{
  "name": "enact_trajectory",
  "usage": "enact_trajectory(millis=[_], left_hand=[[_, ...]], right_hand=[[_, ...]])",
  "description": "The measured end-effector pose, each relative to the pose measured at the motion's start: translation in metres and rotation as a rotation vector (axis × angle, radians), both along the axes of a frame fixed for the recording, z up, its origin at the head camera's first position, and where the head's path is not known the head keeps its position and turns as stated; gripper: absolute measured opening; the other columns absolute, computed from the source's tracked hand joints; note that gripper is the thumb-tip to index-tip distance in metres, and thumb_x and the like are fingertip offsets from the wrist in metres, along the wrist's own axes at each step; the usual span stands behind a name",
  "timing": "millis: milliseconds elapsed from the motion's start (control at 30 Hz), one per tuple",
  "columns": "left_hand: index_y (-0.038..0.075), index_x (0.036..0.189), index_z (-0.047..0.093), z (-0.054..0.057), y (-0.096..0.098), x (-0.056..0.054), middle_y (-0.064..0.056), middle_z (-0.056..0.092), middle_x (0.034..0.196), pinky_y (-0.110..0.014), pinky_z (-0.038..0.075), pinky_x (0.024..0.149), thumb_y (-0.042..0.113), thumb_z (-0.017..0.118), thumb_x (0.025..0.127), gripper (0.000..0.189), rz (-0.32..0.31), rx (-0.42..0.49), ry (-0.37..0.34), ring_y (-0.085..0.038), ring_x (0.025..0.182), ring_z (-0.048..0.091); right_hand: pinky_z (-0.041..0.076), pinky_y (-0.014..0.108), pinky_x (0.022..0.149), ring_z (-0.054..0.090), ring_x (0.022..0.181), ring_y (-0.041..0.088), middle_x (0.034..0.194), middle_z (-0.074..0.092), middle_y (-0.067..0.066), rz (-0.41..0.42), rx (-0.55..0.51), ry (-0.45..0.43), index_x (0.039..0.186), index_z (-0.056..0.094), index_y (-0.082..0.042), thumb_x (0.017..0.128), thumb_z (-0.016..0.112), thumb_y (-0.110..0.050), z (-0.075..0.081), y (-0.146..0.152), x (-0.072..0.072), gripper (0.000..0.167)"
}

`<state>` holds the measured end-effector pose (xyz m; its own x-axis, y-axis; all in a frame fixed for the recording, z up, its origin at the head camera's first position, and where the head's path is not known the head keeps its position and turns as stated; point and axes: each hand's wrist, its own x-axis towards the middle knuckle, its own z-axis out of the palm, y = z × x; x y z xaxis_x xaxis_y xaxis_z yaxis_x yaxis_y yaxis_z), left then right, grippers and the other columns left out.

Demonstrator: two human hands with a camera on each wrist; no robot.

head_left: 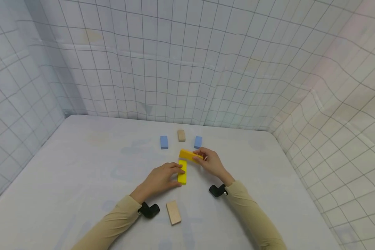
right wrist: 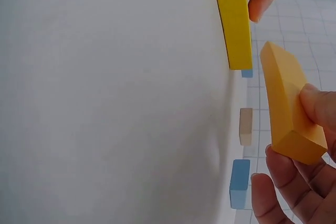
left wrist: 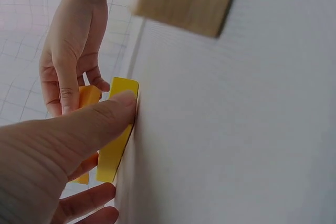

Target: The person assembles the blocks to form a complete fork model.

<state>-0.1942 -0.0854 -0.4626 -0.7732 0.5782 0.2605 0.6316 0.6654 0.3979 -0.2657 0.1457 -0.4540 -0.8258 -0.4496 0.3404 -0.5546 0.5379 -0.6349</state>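
Note:
My left hand is at a bright yellow block that lies flat on the table. Its thumb is on the near end and other fingers touch the top and side, as the left wrist view also shows with the yellow block. Just beyond that block, my right hand pinches an orange-yellow block between thumb and fingers. In the right wrist view this orange-yellow block is tilted and held off the table, apart from the yellow one.
Farther back stand a left blue block, a small wooden block and a right blue block. Closer to me lies another wooden block. The white table is enclosed by grid-patterned curtains.

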Motion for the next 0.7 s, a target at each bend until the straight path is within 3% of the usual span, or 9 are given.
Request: enact_trajectory(millis=[700], left_hand=[[0.011,0.112,0.071,0.0,0.002,-0.001,-0.005,0.062,0.119,-0.038,0.047,0.088,0.034,0.076,0.08,0.04,0.018,0.007,-0.018,-0.022,0.109,0.056]], right_hand=[[0.044,0.025,0.065,0.052,0.073,0.014,0.096,0.068,0.003,0.016,0.071,-0.075,0.105,0.07,-0.005,0.091,0.066,-0.016,0.006,-0.021,-0.011,0.018]])
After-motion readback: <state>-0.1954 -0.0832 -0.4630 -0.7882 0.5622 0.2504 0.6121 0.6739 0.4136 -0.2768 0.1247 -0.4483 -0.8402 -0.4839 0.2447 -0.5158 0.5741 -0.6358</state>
